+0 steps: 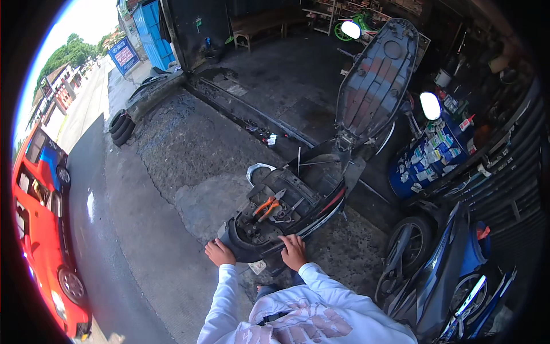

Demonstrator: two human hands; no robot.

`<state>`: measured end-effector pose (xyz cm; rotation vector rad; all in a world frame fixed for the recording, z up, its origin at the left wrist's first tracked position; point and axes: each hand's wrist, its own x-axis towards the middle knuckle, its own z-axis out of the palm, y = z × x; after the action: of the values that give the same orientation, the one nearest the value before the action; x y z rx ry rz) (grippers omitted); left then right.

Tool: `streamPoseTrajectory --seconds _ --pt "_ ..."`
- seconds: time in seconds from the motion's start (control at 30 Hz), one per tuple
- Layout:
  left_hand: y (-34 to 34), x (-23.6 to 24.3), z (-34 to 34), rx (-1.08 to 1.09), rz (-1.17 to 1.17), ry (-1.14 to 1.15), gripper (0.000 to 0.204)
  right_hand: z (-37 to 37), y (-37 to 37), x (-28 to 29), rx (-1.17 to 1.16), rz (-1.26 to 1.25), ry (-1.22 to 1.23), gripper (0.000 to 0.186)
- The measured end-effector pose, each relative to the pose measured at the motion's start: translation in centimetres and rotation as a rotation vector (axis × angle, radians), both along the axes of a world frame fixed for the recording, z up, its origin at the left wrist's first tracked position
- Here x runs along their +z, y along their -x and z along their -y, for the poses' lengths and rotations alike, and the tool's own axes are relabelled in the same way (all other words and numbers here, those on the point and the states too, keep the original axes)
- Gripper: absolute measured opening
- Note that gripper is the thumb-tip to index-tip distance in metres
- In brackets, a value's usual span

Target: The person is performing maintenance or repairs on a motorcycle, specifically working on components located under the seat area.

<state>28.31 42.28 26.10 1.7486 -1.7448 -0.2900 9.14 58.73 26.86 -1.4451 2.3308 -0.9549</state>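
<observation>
A scooter stands in front of me with its seat [375,80] tipped up, underside showing. Both my hands are at its black tail cover [252,250]. My left hand [219,252] has its fingers curled on the cover's left rear corner. On the right rear edge, my right hand [294,252] grips with bent fingers over the rim. Pliers with orange handles [268,207] lie in the exposed rear frame, beside smaller metal tools [289,211] that are hard to make out. The undersides of the hands' grips are hidden.
A blue drum [427,157] covered in stickers stands right of the scooter. Another motorbike [435,258] is parked at the lower right. Stacked tyres [121,127] sit by the roadside, and a red car [43,212] is on the road at left. A wooden bench [266,24] stands at the back.
</observation>
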Motion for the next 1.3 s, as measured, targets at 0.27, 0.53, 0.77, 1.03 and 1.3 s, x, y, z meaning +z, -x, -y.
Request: streamPoseTrajectory --seconds 0.27,0.53,0.77,1.03,1.3 --pt "-1.0 -2.3 -0.3 0.165 -0.251 -0.077 0.05 -22.7 3.4 -9.9 -0.648 0.597 -0.784 0.047" --pt "-1.2 -7.2 -13.0 0.107 -0.305 -0.336 0.052 -29.8 7.8 -16.5 -0.887 0.951 -0.807 0.085" --pt "2.1 -16.1 -23.3 -0.457 0.147 -1.189 0.044 -32.4 20.3 -21.5 -0.717 0.744 -0.685 0.05" --pt "21.2 -4.2 -18.6 -0.716 0.207 -0.632 0.033 -27.0 26.4 -23.6 -0.547 1.005 -0.459 0.021" --pt "35.9 -0.1 -13.7 -0.58 0.527 -0.214 0.058 -20.3 26.1 -23.7 -0.324 0.854 -0.286 0.017"
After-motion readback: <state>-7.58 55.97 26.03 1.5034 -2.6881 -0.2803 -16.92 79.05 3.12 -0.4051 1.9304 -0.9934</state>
